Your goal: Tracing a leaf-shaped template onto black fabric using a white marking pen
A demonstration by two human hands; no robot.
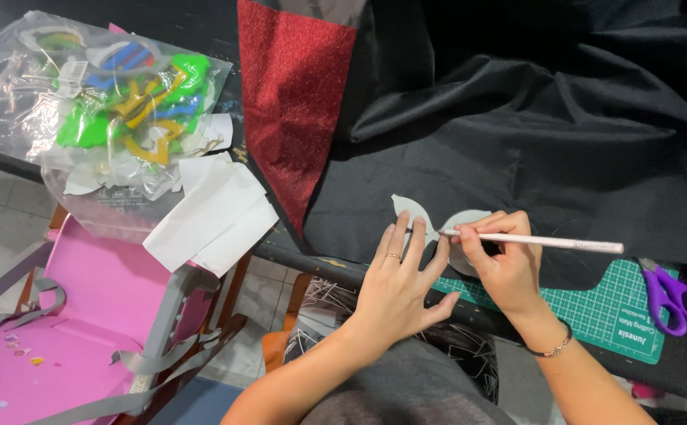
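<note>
Black cloth [563, 118] covers the table. At its left edge, clear bag [84, 102] of coloured shapes, white paper sheets [213, 216], red glitter sheet [292, 94]. Left hand [398, 287] flat, fingers spread on grey cutout [410, 208]; right hand [504, 264] pinches white pencil [548, 242]. Purple scissors [674, 295] on green cutting mat [603, 311], right edge.

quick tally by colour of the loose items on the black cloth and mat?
White pencil, in the right hand: 1
Pale grey paper template, under the left hand: 1
Purple scissors: 1
Green cutting mat: 1
Red glitter sheet: 1
Total: 5
</note>
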